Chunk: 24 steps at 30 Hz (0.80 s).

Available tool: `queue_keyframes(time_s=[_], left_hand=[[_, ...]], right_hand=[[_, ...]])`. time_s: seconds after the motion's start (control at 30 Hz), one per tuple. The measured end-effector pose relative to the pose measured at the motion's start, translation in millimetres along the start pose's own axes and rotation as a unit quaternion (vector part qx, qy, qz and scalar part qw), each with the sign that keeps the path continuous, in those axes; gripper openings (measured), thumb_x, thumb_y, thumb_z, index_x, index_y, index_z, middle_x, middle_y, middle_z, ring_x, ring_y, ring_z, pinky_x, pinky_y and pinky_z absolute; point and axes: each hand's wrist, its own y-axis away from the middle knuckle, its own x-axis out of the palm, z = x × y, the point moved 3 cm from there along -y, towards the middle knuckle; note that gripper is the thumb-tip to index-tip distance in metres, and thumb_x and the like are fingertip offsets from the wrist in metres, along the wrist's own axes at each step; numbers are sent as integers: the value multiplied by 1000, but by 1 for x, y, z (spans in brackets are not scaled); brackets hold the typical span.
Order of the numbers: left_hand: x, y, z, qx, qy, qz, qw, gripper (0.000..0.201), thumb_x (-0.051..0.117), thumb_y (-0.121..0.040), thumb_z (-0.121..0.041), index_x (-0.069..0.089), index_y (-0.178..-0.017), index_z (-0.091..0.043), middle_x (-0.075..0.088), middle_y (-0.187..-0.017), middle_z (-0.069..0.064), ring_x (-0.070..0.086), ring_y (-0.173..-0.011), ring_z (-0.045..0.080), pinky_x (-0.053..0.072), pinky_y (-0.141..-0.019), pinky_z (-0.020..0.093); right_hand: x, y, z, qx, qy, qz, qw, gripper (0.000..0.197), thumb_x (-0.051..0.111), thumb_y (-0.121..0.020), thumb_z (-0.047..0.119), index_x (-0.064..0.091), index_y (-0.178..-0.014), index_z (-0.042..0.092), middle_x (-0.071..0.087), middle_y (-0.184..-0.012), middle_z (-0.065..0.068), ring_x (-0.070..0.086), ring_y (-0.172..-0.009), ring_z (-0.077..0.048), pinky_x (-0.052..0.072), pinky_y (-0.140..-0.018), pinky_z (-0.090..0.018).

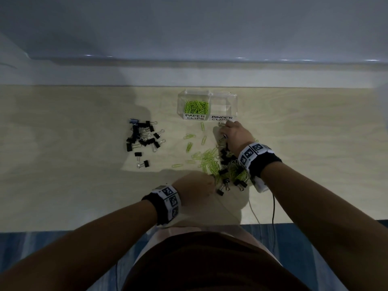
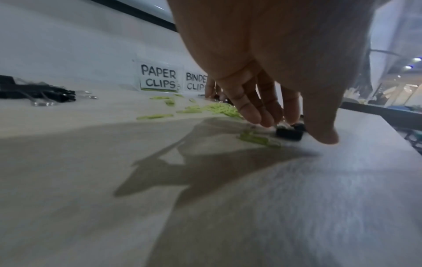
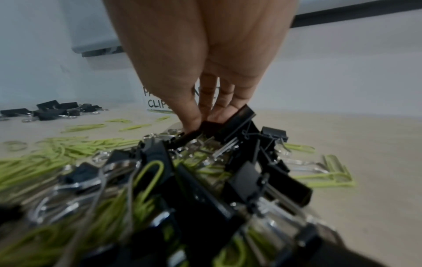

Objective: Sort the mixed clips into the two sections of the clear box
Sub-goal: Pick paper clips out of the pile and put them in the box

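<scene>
Clips [image 1: 222, 164] — mixed, under both hands

From my feed, the clear box [image 1: 207, 106] sits at twelve o'clock on the table [image 1: 73, 164], paper clips [image 1: 196, 107] in its left section. Binder clips [image 1: 144, 137] lie at ten o'clock; the mixed pile [image 1: 222, 166] lies before the box.

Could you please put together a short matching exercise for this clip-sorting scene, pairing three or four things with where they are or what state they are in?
Things:
1. PAPER CLIPS section
2. BINDER CLIPS section
3. separate binder clip group
4. right hand

Places or states:
A. left on the table, apart from the mixed pile
B. holds green clips
C. no clips visible inside
D. fingers down on black binder clips in the mixed pile

Pairs: 1-B, 2-C, 3-A, 4-D
</scene>
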Motion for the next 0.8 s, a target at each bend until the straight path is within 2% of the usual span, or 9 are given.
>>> queue_keyframes(time_s=[0.07,0.2,0.3,0.37,0.43,0.53,0.6,0.7,0.8], left_hand=[[3,0,-1,8,-1,-11,1000,21,64,-83,-28,61,-91,-8,58,-100,10,55,-88,30,49,-77,41],[8,1,-2,16,30,-84,996,4,59,-82,-10,61,-80,-8,58,-87,9,55,-71,27,50,-64,36],[-2,8,1,-10,105,-131,986,7,58,-80,-5,61,-85,-8,56,-89,10,51,-73,24,46,-65,30],[-13,21,16,-74,149,-182,969,8,55,-80,-11,60,-87,-10,54,-95,8,49,-79,20,44,-70,29],[-26,39,36,-160,151,-242,945,11,55,-79,-15,60,-89,-12,52,-98,5,47,-87,15,45,-76,29],[-37,67,67,-291,111,-290,905,16,61,-81,-8,60,-97,-9,50,-104,7,48,-94,18,44,-85,30],[-40,76,78,-337,66,-294,892,19,60,-81,-7,59,-100,-8,49,-105,10,49,-100,25,46,-88,36],[-43,67,68,-316,38,-268,909,21,60,-82,-10,61,-103,-9,50,-108,9,46,-105,27,45,-92,42],[-35,36,35,-220,91,-188,953,26,55,-89,-14,60,-114,-11,52,-119,6,44,-112,22,39,-100,36]], right_hand=[[-1,2,-2,8,-16,-11,1000,35,53,-76,-8,62,-106,8,51,-115,-11,47,-109,-32,52,-79,-41],[-2,9,-5,14,-72,-30,997,21,52,-84,-1,64,-100,6,55,-107,-7,54,-87,-21,40,-70,-25],[-5,18,-14,33,-109,-83,990,17,59,-78,-6,65,-87,7,56,-94,-8,57,-79,-25,46,-68,-28],[-9,28,-28,81,-167,-159,970,13,62,-78,-5,65,-83,6,54,-88,-4,56,-73,-20,48,-67,-28],[-13,43,-44,128,-196,-212,949,10,63,-81,0,65,-88,6,54,-92,-2,56,-76,-16,49,-72,-23],[-9,65,-60,159,-159,-232,946,13,63,-85,8,64,-98,7,57,-101,-7,58,-80,-19,49,-71,-25],[-3,77,-57,135,-132,-242,952,13,63,-85,11,65,-98,8,58,-100,-7,58,-81,-21,48,-70,-27],[12,91,-29,54,-137,-221,964,9,66,-82,16,66,-90,11,61,-91,-3,56,-79,-17,52,-71,-30],[32,100,6,-21,-140,-155,978,10,69,-80,18,66,-86,11,62,-88,-3,57,-77,-18,53,-66,-31]])
